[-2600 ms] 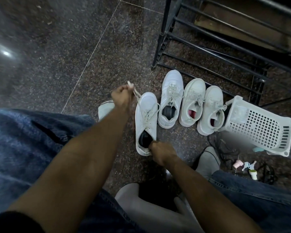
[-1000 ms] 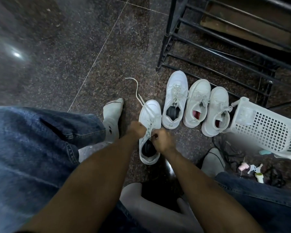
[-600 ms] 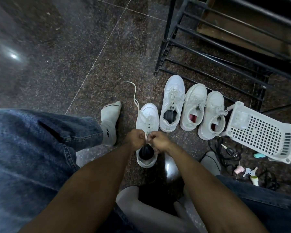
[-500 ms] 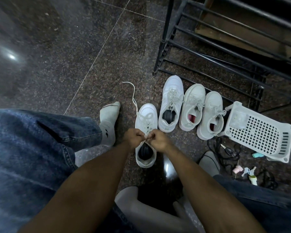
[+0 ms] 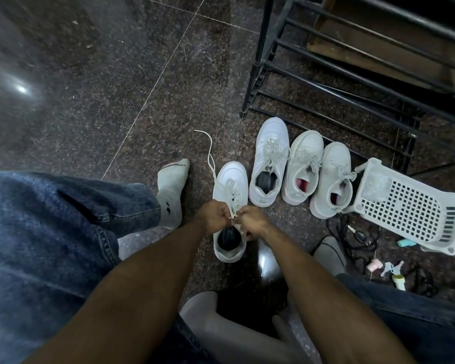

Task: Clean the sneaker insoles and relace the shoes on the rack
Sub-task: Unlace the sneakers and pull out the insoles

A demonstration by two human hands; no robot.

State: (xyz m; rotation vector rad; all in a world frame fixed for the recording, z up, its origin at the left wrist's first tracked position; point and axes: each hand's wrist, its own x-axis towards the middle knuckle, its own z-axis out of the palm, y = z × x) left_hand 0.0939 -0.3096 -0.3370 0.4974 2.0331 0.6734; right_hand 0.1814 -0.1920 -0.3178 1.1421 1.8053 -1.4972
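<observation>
A white sneaker (image 5: 230, 179) with a dark insole stands on the floor between my feet, toe pointing away. My left hand (image 5: 212, 216) and my right hand (image 5: 251, 222) meet over its upper eyelets, and each pinches the white lace (image 5: 233, 206). One loose end of the lace (image 5: 209, 148) trails over the floor past the toe. Three more white sneakers (image 5: 269, 161) stand side by side to the right, laced; one has a dark insole and two have pink ones.
A black metal shoe rack (image 5: 339, 74) stands behind the sneakers. A white plastic basket (image 5: 410, 206) lies tipped at the right, with cords, small bottles and a teal item beside it. My socked feet (image 5: 171, 190) rest on the dark speckled floor.
My left hand dropped from pulling the lace high beyond the toe to the eyelets. My right hand moved from the heel up to meet it. Since half a second ago little has moved.
</observation>
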